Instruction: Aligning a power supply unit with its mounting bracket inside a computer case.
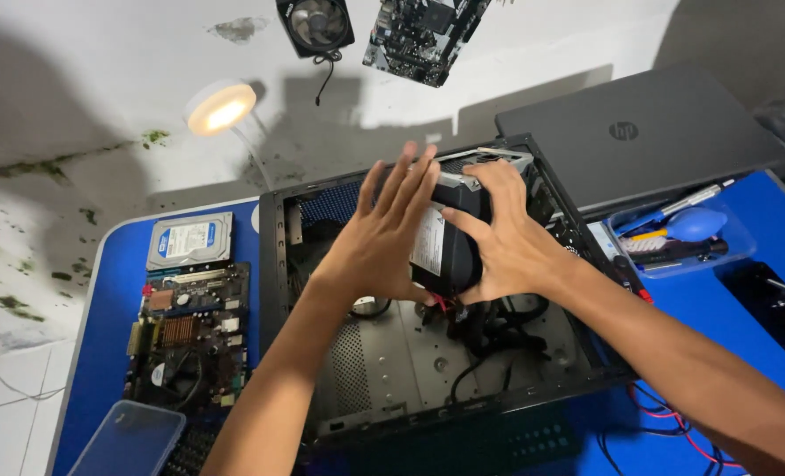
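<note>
An open black computer case (273, 264) lies on its side on a blue table (115, 291). Both my hands grip a black power supply unit (441, 251) with a white label, held inside the case near its far end. My left hand (383, 234) covers the unit's left side with fingers spread over its top. My right hand (502, 234) clasps its right side, fingers over the far edge. Black and red cables (476, 330) hang from the unit onto the case floor.
Left of the case lie a hard drive (189, 240), a motherboard (189, 335) and a clear plastic lid (128, 439). A closed laptop (639, 132) sits at the back right, beside a clear tray of tools with a blue blower (694, 225). A lit lamp (223, 108) stands behind.
</note>
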